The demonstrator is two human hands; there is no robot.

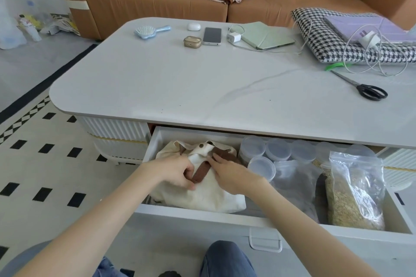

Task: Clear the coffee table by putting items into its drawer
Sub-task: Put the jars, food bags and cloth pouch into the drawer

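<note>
View from a person's head, looking down at a pale, round-cornered desk whose wide drawer is pulled open toward the viewer. A cream canvas bag lies in the left part of the drawer, with a brown strap across its top. Both hands are on it. The left hand grips the lower end of the brown strap, fingers curled round it. The right hand is just beside it, its fingers stretched fairly straight with the tips on the strap's upper part. It seems to press rather than grasp, though the thumb is hidden.

To the right of the bag, inside the drawer, several clear lidded jars stand packed close together. In front of them lies a dark zip bag. At the far right a clear zip bag of grain leans upright.

Along the far edge of the desk, from left to right, lie:
- a blue hairbrush
- a white earbud case, with a gold earbud case just in front of it
- a phone beside the gold case
- a white charger resting against a green tablet cover
- a houndstooth cushion carrying a purple folder and a white plug with a looped cable

Black-handled scissors lie nearer the viewer on the right side of the desk, near the cable loops. An orange-brown sofa stands behind the desk.
</note>
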